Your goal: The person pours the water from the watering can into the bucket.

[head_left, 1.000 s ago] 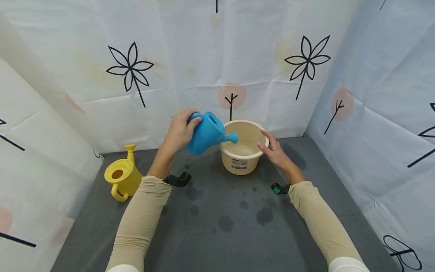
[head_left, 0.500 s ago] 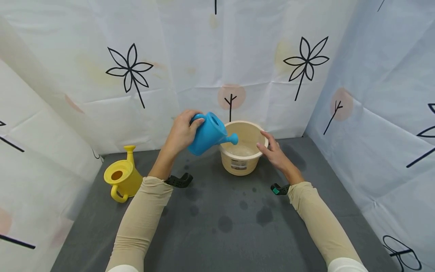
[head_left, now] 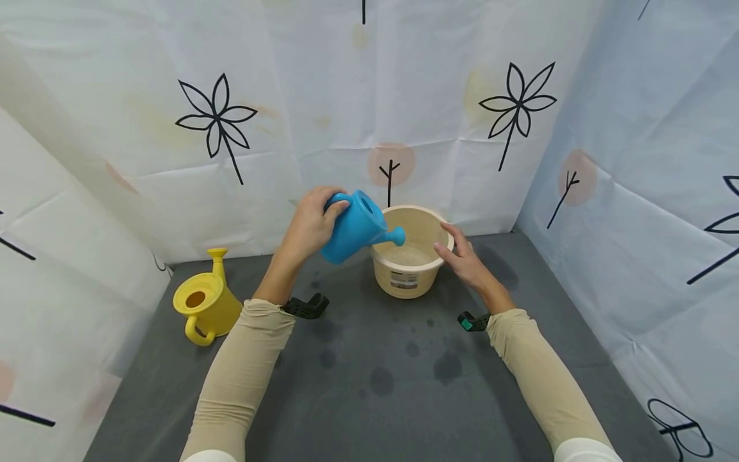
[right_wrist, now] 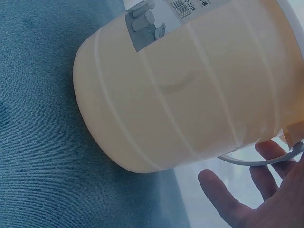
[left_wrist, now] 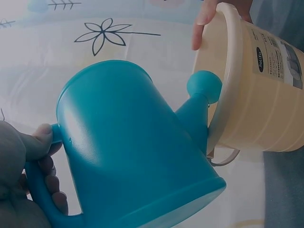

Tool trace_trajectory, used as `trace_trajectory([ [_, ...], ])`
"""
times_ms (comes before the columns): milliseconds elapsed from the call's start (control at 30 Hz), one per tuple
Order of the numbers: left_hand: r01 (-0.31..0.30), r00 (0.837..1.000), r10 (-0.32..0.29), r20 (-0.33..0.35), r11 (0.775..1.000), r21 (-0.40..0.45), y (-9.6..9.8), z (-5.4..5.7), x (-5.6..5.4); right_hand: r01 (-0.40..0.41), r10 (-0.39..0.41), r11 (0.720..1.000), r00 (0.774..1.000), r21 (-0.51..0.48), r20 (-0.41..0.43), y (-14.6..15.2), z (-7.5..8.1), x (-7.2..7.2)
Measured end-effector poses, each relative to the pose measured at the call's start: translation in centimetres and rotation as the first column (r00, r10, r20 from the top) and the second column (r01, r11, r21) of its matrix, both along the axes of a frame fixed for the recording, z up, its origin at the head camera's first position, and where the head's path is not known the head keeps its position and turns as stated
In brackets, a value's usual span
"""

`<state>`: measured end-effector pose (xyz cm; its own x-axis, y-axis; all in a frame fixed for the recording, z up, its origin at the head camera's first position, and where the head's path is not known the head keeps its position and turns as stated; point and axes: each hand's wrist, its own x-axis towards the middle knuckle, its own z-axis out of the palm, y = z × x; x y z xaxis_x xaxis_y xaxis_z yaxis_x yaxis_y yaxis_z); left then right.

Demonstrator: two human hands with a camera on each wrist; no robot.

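My left hand (head_left: 312, 221) grips the handle of a blue watering can (head_left: 353, 228), its fingers curled through the loop in the left wrist view. The can is raised and tipped to the right. Its spout head (left_wrist: 204, 87) reaches over the rim of a cream plastic bucket (head_left: 406, 280), which stands on the dark surface. At the bucket's right rim, my right hand (head_left: 464, 260) holds on, with thumb and index finger over the inner side. Other fingers (right_wrist: 216, 187) show outside, near the bucket's thin handle (right_wrist: 266, 161). A pale speckled area shows in the bucket's bottom.
A yellow watering can (head_left: 210, 305) stands upright on the left, close to my left forearm. Dark wet-looking spots (head_left: 447, 367) mark the grey surface (head_left: 358, 423) in front of the bucket. White printed cloth walls (head_left: 323, 77) rise behind and on both sides.
My left hand and the blue watering can have shifted slightly right relative to the bucket. My right hand stays at the bucket's rim. The head view has drifted a little.
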<state>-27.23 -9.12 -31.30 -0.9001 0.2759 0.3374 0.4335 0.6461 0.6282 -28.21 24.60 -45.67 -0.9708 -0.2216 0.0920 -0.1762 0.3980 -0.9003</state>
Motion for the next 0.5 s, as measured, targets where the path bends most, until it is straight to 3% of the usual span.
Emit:
trace_trajectory([
  [500, -0.002, 1.000, 0.001, -0.019, 1.000, -0.004, 0.00, 0.11, 0.05, 0.008, -0.008, 1.000, 1.000, 0.006, 0.005, -0.09, -0.01, -0.01],
])
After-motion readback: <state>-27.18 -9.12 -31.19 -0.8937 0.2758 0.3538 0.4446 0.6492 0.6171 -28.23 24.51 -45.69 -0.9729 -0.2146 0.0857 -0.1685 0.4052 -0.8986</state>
